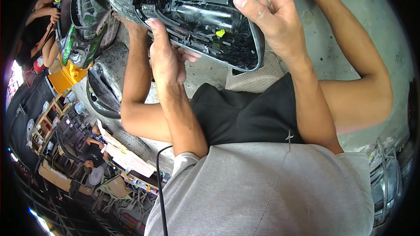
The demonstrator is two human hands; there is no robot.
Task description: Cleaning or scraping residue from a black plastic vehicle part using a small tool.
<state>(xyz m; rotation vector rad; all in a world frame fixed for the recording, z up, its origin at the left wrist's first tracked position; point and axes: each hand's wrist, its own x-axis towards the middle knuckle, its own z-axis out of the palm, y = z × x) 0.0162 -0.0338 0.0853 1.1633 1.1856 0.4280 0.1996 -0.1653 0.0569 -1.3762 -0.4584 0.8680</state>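
Note:
A glossy black plastic shell (197,22), shaped like a mirror housing, is raised with its hollow side toward me. A small yellow piece (221,33) sits inside it, among dark ribs and strips. My left hand (166,54) grips its lower left edge, thumb on the front and fingers behind. My right hand (273,22) holds the upper right corner, thumb pressed on the rim, one finger lifted and the others partly hidden.
I sit on grey concrete (350,26), legs bent around a woven seat or sack (249,82). Dark moulded parts (100,83) and a yellow panel (63,81) lie at left. Co-workers (39,43) work beyond, among cluttered wooden shelving (52,118). More parts (385,175) lie at lower right.

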